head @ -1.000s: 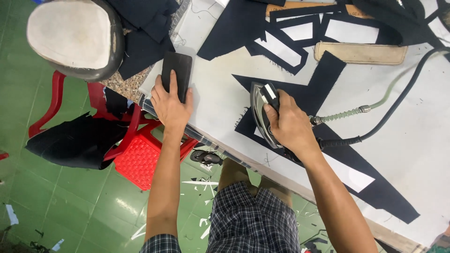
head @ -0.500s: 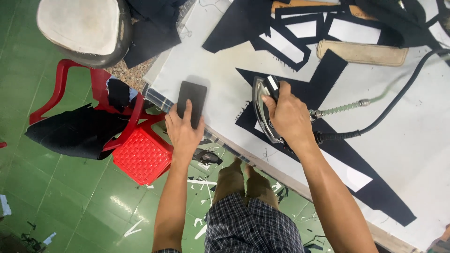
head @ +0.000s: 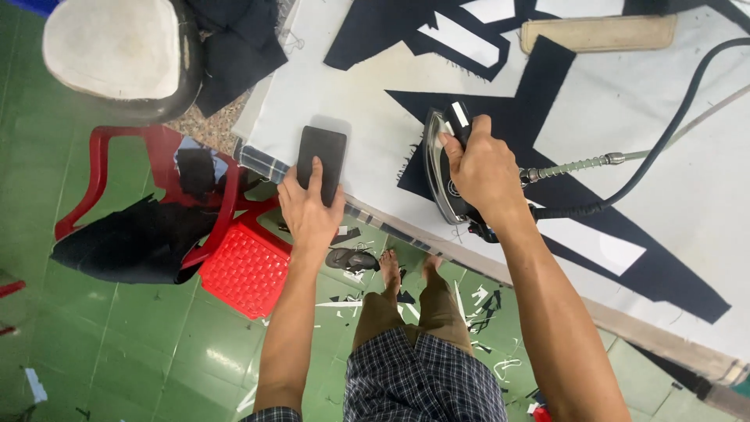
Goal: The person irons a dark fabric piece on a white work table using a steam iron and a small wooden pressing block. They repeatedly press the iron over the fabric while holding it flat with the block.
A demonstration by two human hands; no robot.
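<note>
Iron (head: 444, 168) sits at the centre of the frame on dark navy fabric (head: 547, 195), near the desk's (head: 367, 117) front edge. I see my right hand (head: 483, 173) wrapped tight around its handle, grip closed on it; a braided hose (head: 574, 165) and a black cable (head: 664, 141) run off toward the right. Left of centre, my left hand (head: 311, 209) lies flat, fingers stretched over a black rectangular pad (head: 321, 153) at the desk's edge. Lower left, a red plastic chair (head: 242, 266) stands on the green floor (head: 141, 336). Farther up, a tan padded strip (head: 598, 33) lies at the top right.
</note>
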